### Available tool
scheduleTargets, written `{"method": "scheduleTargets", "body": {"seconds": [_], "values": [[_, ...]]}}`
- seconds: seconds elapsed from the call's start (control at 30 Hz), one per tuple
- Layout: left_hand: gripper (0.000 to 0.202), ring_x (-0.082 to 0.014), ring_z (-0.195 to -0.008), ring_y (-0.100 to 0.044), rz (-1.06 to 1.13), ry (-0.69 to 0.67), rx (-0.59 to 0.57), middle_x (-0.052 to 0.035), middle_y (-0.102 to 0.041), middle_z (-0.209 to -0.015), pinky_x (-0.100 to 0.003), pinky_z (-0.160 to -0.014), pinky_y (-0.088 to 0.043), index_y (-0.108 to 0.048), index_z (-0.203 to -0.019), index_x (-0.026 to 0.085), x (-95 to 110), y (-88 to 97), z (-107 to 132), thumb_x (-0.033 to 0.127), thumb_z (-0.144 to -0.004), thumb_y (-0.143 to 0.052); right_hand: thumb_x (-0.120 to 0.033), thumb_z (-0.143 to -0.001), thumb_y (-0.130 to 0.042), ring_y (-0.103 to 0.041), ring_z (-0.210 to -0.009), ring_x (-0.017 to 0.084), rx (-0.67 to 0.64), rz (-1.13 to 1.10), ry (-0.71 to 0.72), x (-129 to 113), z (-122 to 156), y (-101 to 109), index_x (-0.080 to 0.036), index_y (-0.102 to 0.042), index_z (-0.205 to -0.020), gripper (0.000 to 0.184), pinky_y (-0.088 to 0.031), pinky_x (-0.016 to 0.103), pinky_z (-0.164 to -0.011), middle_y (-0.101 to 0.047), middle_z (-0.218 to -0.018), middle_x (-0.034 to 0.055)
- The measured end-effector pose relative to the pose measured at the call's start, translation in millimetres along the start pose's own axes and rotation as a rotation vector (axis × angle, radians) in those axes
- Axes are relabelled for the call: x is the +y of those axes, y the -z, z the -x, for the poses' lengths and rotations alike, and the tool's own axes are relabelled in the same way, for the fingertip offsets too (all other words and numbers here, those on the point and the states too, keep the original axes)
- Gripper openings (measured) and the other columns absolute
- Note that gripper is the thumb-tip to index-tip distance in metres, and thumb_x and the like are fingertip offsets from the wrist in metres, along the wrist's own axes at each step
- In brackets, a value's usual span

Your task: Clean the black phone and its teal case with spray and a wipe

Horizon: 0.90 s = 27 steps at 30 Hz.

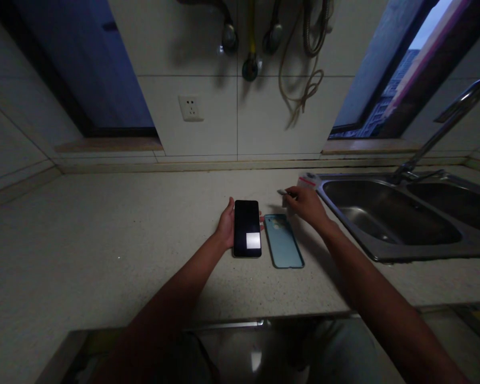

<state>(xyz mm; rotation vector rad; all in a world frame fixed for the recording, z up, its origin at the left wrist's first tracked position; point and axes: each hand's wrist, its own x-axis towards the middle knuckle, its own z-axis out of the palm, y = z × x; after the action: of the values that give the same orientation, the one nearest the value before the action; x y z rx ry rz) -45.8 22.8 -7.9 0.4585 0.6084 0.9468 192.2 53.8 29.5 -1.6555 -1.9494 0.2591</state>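
Note:
A black phone (247, 228) lies face up on the pale countertop (104, 240), its dark screen showing a bright reflection. My left hand (226, 223) grips it, thumb on its left edge and fingertips showing past its right edge. Just to the right lies a light blue phone case (284, 241), flat and touched by neither hand. My right hand (307, 204) hovers beyond the case, fingers pinched on a small thin pale object (283, 192) that I cannot make out.
A steel double sink (388, 213) with a tap (444, 128) fills the right side. A small white packet (307, 181) lies by the sink's corner. A wall socket (191, 108), pipes and hoses (304, 64) hang on the tiled back wall.

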Motion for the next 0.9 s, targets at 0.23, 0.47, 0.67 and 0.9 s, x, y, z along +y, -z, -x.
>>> {"method": "scheduleTargets", "body": {"seconds": [0.23,0.47,0.67,0.9], "values": [[0.061,-0.0287,-0.085,-0.073,-0.03,0.001,0.021,-0.0199,-0.074,-0.095,-0.044,-0.081,-0.058,-0.068,-0.109,0.006,-1,1.7,-2,0.059,-0.096,-0.041,-0.042,-0.086,-0.066,-0.073,-0.087,0.03,-0.35,0.403,-0.269,13,1,28,-0.015,-0.076,-0.086,0.029,-0.051,0.035,-0.073,-0.076,-0.092,0.0189],[0.053,-0.0289,-0.087,-0.073,-0.102,0.013,0.083,-0.0209,-0.074,-0.096,-0.044,-0.081,-0.059,-0.065,-0.115,0.007,-2,0.6,-3,0.053,-0.096,-0.047,-0.046,-0.09,-0.061,-0.073,-0.092,0.032,-0.221,0.402,-0.284,2,7,32,-0.014,-0.077,-0.095,0.036,-0.051,0.037,-0.076,-0.075,-0.096,0.0207],[0.033,-0.0269,-0.078,-0.073,-0.271,-0.177,0.172,-0.0148,-0.074,-0.091,-0.041,-0.073,-0.059,-0.06,-0.107,0.014,-10,-0.7,-5,0.034,-0.082,-0.068,-0.044,-0.093,-0.059,-0.073,-0.078,0.024,-0.441,0.342,-0.17,-2,6,24,-0.014,-0.078,-0.088,0.036,-0.048,0.029,-0.071,-0.076,-0.081,0.0142],[0.026,-0.0174,-0.063,-0.063,-0.545,-0.435,0.358,-0.0012,-0.065,-0.073,-0.028,-0.06,-0.049,-0.061,-0.089,0.018,-13,6.9,-11,0.03,-0.068,-0.069,-0.029,-0.089,-0.063,-0.071,-0.065,0.022,-0.57,0.273,-0.162,-13,11,5,-0.009,-0.077,-0.079,0.026,-0.048,0.027,-0.063,-0.075,-0.074,0.016]]}}
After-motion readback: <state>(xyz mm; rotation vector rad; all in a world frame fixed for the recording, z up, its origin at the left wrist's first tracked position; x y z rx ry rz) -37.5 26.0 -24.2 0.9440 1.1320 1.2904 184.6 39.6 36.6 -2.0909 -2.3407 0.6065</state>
